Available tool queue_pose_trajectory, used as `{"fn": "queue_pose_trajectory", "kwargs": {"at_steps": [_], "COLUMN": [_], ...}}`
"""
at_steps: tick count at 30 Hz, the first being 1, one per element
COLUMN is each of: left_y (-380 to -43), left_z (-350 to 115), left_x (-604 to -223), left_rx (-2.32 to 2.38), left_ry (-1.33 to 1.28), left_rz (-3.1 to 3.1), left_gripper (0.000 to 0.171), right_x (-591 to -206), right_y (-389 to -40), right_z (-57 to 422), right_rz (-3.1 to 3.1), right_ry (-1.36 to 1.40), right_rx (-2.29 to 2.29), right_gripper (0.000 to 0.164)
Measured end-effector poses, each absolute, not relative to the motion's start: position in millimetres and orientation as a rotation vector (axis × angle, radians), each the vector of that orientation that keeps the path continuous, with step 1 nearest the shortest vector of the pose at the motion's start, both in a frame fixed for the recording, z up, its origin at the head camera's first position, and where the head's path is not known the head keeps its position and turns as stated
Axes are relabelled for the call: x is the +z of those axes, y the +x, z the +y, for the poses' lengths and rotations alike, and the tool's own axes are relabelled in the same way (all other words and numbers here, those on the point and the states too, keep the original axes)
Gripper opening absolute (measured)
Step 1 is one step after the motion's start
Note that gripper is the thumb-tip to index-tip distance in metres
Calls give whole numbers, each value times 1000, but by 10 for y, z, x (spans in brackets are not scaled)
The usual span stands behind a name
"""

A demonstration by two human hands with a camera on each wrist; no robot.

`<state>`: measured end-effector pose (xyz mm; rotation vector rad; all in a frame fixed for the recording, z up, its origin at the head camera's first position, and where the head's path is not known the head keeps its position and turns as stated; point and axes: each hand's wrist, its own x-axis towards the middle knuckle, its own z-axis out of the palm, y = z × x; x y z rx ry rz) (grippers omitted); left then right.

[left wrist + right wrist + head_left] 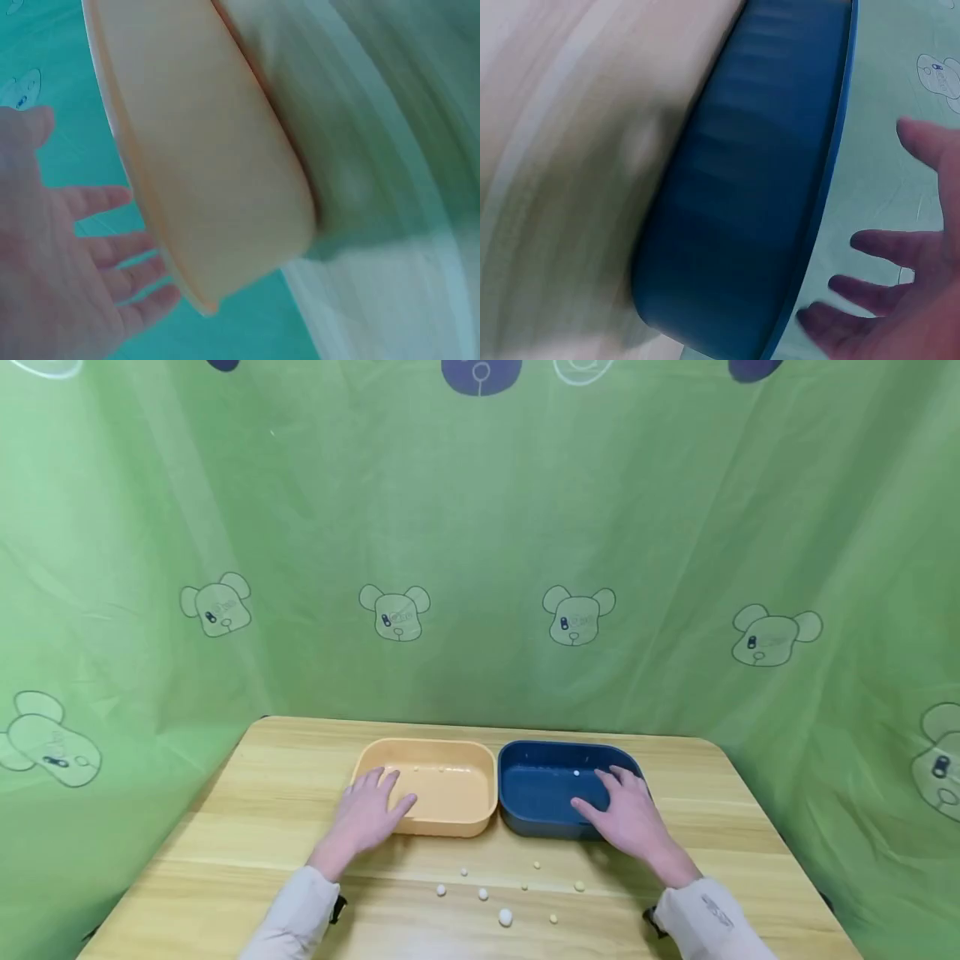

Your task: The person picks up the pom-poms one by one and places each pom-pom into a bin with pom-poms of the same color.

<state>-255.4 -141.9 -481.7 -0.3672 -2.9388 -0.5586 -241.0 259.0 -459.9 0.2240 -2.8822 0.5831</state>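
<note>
My left hand [367,814] is spread over the front left corner of a pale orange box [446,828], its fingers extended and its thumb apart. Over the front right part of a dark blue box [547,828] reaches my right hand [630,814], also with fingers spread. Neither hand holds anything. In both wrist views the fingertips are close to the box rims. Two tiny yellowish balls [442,769] lie inside the orange box, and a small white ball [576,773] is in the blue one.
On the wooden table [247,827], in front of the boxes, lie several small balls: white ones such as the largest white ball [506,917], and yellowish ones such as a yellow ball [579,886]. The boxes stand side by side. A green curtain [480,527] hangs behind.
</note>
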Motion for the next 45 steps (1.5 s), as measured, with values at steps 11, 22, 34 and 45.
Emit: {"fn": "queue_pose_trajectory", "kwargs": {"at_steps": [11, 22, 34, 45], "left_y": [-2590, -2612, -2593, -2590], "left_z": [-1596, -1632, -1658, -1690], "left_x": [-4938, -5065, -5081, -5062], "left_rx": [-866, -761, -898, -909], "left_ry": [-681, -811, -743, -707], "left_rz": [-2863, -2761, -2764, -2768], "left_gripper": [39, 8, 13, 12], "right_x": [-4646, -4708, -4789, -4888], "right_y": [-2348, -2259, -2139, -2090], "right_z": [2658, 2676, 2755, 2754], "right_rz": [-2763, -2756, -2752, -2901], "right_ry": [331, 450, 570, 836], "right_rx": [745, 775, 878, 1059], "right_gripper": [37, 18, 8, 7]}}
